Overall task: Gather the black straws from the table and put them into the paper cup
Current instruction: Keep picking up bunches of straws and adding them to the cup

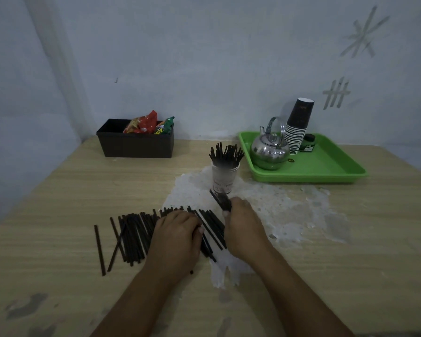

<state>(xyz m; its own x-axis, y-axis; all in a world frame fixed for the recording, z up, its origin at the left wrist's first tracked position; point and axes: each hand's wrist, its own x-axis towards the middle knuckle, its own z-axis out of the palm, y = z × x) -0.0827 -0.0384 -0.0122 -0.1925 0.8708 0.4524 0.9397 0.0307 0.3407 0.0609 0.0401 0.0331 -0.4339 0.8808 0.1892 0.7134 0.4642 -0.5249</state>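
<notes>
Many black straws (131, 237) lie spread in a row on the wooden table in front of me. A white paper cup (224, 177) stands behind them, with a bunch of black straws sticking up out of it. My left hand (178, 233) lies on the middle of the spread with its fingers curled onto the straws. My right hand (243, 227) grips a small bundle of black straws (219, 198) that points up and left, toward the cup. The straws under both hands are hidden.
A green tray (326, 164) at the back right carries a metal kettle (269, 149), a stack of dark paper cups (298, 127) and a small green jar (307, 143). A black box (134, 144) with snack packets stands at the back left. The tabletop's veneer is worn white around the cup.
</notes>
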